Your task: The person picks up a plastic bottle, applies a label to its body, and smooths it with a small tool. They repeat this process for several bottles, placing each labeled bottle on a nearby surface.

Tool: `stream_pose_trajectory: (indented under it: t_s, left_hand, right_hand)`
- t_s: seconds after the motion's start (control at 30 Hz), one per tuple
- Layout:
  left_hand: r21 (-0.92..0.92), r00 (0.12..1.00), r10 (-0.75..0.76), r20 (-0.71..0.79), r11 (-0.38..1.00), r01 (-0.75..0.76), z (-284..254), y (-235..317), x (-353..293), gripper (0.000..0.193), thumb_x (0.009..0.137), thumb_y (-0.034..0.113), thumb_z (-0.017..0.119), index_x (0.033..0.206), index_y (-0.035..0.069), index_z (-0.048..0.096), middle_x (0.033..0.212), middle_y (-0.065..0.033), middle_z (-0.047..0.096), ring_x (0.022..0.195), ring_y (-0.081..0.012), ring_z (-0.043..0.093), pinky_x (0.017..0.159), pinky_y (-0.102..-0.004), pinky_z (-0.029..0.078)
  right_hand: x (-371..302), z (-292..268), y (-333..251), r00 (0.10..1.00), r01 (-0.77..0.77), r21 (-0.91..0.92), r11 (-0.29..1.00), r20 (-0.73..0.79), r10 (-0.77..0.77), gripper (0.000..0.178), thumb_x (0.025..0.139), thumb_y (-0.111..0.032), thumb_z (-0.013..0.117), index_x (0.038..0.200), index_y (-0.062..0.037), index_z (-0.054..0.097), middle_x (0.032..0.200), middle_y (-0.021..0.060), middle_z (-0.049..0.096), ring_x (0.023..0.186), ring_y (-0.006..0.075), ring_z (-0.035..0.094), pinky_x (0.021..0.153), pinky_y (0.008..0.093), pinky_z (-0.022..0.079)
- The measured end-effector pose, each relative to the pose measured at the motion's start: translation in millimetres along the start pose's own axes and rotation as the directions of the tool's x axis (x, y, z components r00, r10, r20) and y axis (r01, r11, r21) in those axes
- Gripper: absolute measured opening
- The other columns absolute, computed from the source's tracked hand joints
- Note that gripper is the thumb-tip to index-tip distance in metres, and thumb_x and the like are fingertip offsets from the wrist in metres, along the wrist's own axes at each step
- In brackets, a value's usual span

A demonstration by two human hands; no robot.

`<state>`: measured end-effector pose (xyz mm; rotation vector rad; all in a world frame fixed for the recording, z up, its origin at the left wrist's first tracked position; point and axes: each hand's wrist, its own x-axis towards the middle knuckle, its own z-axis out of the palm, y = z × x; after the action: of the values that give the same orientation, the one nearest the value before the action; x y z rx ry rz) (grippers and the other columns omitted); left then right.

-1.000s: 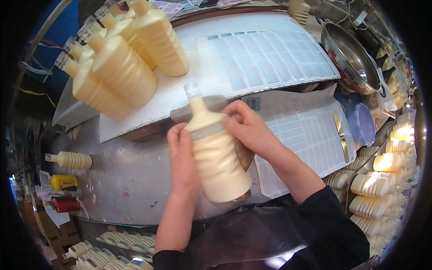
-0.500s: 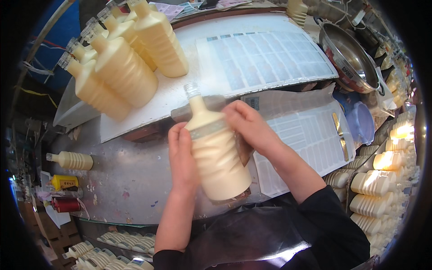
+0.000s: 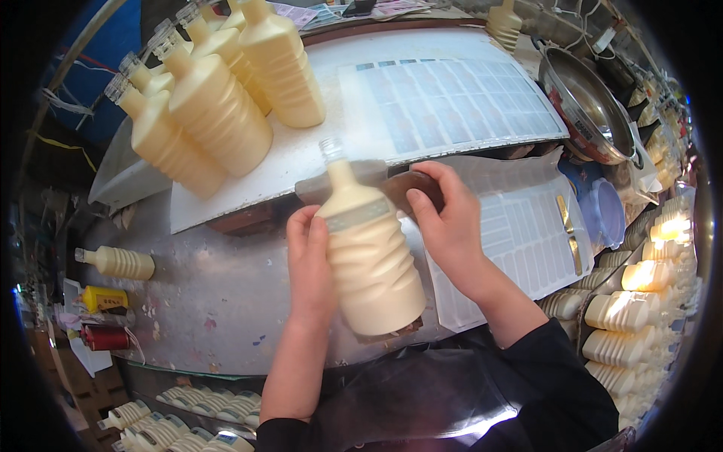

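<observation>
Around the cream bottle, the space is crowded; beyond it and to its left, a cluster of similar standing bottles fills one end of a white board, whose chipped front edge runs behind its neck; beyond it to the right, a gridded, translucent sheet lies flat on that board; directly behind its neck, a grey flat piece is partly hidden by it; to its right, a second sheet carries two narrow gold strips, and farther right come a lilac tub, a shiny metal pan and packed rows of pale bottles; well to its left, on scuffed, paint-flecked grey metal, are a ridged lying bottle, a yellow container and a glossy red spool.

The bottle itself stands tilted before the person, between the two hands; its neck is clear and threaded, its shoulders smooth, its body moulded in wavy ridges, with a greyish translucent band across the upper part; the left hand is set against its left side, how firmly I cannot tell; the right hand, just beside its right shoulder, pinches a flat brown piece between thumb and fingers.
</observation>
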<state>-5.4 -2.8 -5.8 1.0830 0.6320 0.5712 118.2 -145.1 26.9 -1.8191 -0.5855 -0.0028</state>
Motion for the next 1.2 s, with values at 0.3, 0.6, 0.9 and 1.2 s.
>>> stream_pose_trajectory:
  t_s: [0.3,0.6,0.9,1.2]
  left_hand:
    - [-0.282,0.998,-0.039,0.042,0.958,0.049,5,5,-5,0.037,0.114,0.034,0.032,0.122,0.006,0.056,0.117,-0.007,0.063,0.108,-0.0172,0.061,0.098,-0.035,0.049]
    - [-0.504,0.977,-0.136,0.164,0.84,0.202,-2,3,-9,0.047,0.113,0.045,0.031,0.13,0.008,0.055,0.126,-0.0099,0.06,0.12,-0.024,0.057,0.106,-0.0406,0.046]
    - [-0.469,0.981,-0.19,0.043,0.863,0.187,11,14,-13,0.052,0.112,0.047,0.029,0.128,0.007,0.057,0.126,-0.007,0.062,0.12,-0.0198,0.057,0.106,-0.0371,0.044]
    - [-0.455,0.987,-0.158,0.032,0.877,0.156,13,16,-15,0.05,0.111,0.048,0.031,0.127,0.008,0.057,0.12,-0.006,0.062,0.113,-0.0179,0.058,0.101,-0.0342,0.045]
  right_hand:
    - [-15,11,-54,0.573,0.816,-0.158,0.556,0.345,-0.743,0.031,0.071,-0.008,0.067,0.1,0.0003,0.071,0.102,0.0125,0.069,0.092,0.0283,0.069,0.077,0.036,0.054]
    - [-20,35,-73,0.498,0.865,-0.233,0.444,0.489,-0.716,0.028,0.07,-0.012,0.064,0.096,-0.0007,0.066,0.091,0.0115,0.063,0.086,0.0239,0.063,0.072,0.0337,0.049]
    - [21,22,-73,0.953,0.292,0.067,0.954,0.067,-0.296,0.034,0.094,0.0,0.058,0.128,0.0005,0.051,0.114,0.0149,0.063,0.1,0.0197,0.064,0.09,0.0335,0.053]
    - [22,40,-57,0.971,0.083,-0.211,0.974,0.239,-0.031,0.04,0.096,-0.004,0.05,0.135,0.0,0.045,0.128,0.0274,0.057,0.122,0.0437,0.056,0.102,0.0476,0.046]
